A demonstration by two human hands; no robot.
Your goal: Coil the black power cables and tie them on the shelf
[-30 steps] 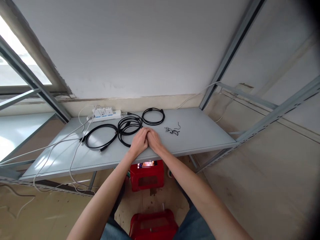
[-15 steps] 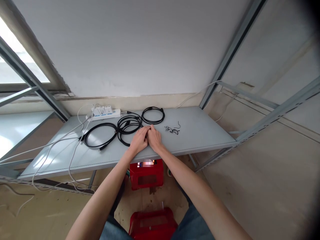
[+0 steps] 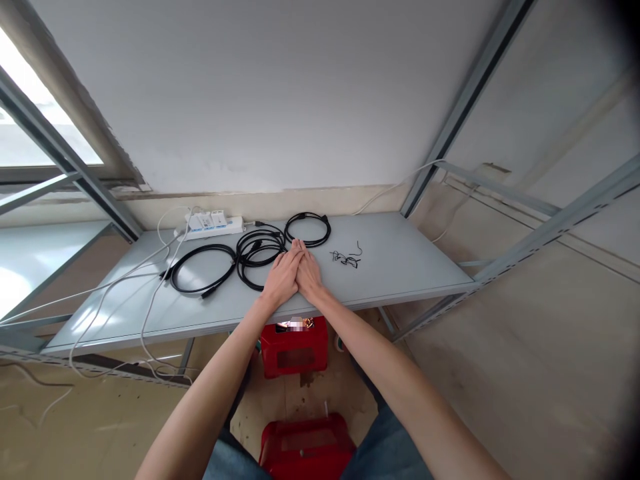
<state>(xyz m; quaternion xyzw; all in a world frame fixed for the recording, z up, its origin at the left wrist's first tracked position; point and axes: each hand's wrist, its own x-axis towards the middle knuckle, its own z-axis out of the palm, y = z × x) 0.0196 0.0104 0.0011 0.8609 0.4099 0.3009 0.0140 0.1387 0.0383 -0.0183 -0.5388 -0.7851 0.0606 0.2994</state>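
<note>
My left hand (image 3: 281,277) and my right hand (image 3: 309,275) rest together near the shelf's front edge, their stretched fingers overlapping at the tips. Nothing shows in either hand. Just beyond and left of them lie overlapping coils of black cable (image 3: 257,248), partly hidden by my left hand. A single looped black cable (image 3: 186,250) with plug ends sits farther left. Behind my fingertips is another coiled black cable (image 3: 327,230). A tangle of thin black ties (image 3: 346,260) lies to the right of my right hand.
A white power strip (image 3: 215,230) with plugged-in adapters stands at the back left of the grey shelf (image 3: 410,267). White cords (image 3: 105,293) hang over the front left edge. Metal posts (image 3: 465,100) frame the shelf. Red stools (image 3: 294,353) are below, one holding a lit screen.
My fingers have gone from curled together to stretched out and overlapping, reaching slightly farther forward. The cables and ties have stayed in place; the view has shifted slightly.
</note>
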